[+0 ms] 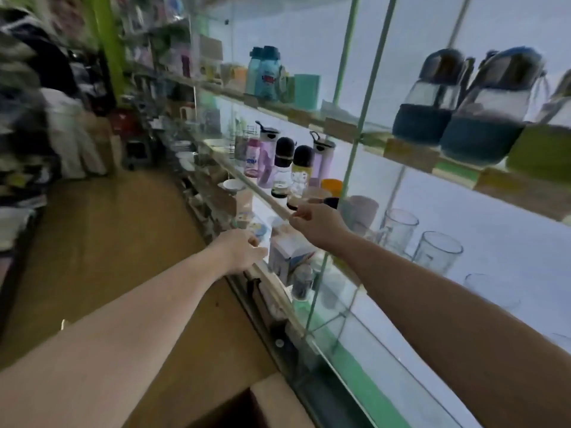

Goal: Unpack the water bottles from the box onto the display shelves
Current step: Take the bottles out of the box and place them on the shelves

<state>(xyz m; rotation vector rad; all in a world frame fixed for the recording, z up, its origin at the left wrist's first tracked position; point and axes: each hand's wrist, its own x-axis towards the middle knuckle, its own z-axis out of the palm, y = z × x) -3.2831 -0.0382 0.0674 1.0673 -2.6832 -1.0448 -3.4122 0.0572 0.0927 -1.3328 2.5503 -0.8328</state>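
Water bottles (284, 168) with dark and lilac caps stand in a group on the middle glass shelf (262, 193). My right hand (318, 223) is just in front of that shelf's edge, fingers curled, with nothing visible in them. My left hand (241, 251) reaches toward the lower shelf beside a white carton (287, 254), its fingers relaxed and holding nothing. The open cardboard box (272, 400) sits at the bottom of the view, and its inside is dark. Blue bottles (265, 72) stand on the top shelf.
Dark-sleeved bottles (457, 109) fill the top shelf at right. Clear glass mugs (435, 251) stand on the middle shelf right of my hand. Green uprights (355, 118) frame the glass case. At left, a brown floor aisle (102, 242) runs past cluttered stock.
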